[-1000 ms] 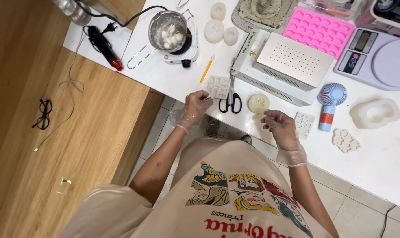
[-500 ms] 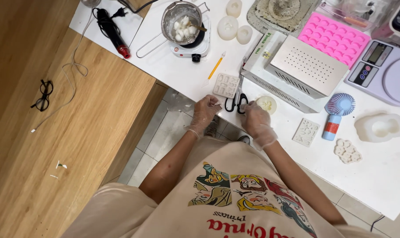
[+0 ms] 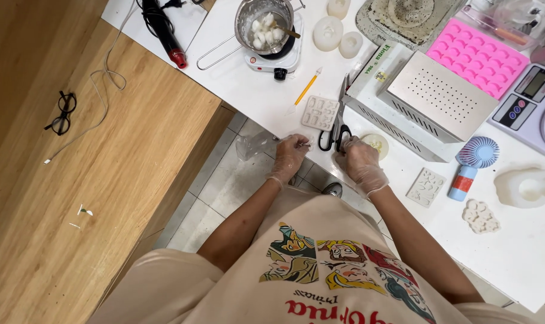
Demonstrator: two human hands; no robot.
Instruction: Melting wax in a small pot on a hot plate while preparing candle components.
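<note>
My left hand (image 3: 291, 153), in a clear glove, is pinched on a small thin white piece at the white table's (image 3: 266, 99) front edge. My right hand (image 3: 360, 161), also gloved, rests on the black handles of the scissors (image 3: 337, 129), fingers curled at the loops. A small white silicone mould (image 3: 320, 112) lies just beyond the left hand. A round pale mould (image 3: 377, 144) sits right of the scissors, partly behind my right hand.
A metal pot with white wax lumps (image 3: 265, 24) stands on a small hotplate. A yellow pencil-like tool (image 3: 307, 90), a metal box (image 3: 431, 99), a pink mould tray (image 3: 478, 57), a scale (image 3: 533, 96), a blue handheld fan (image 3: 472, 162), more white moulds (image 3: 530, 187) and black glasses (image 3: 61, 114) lie around.
My right hand has moved left from the table edge onto the scissors' handles. My left hand stays pinched near the small mould. The camera view has shifted.
</note>
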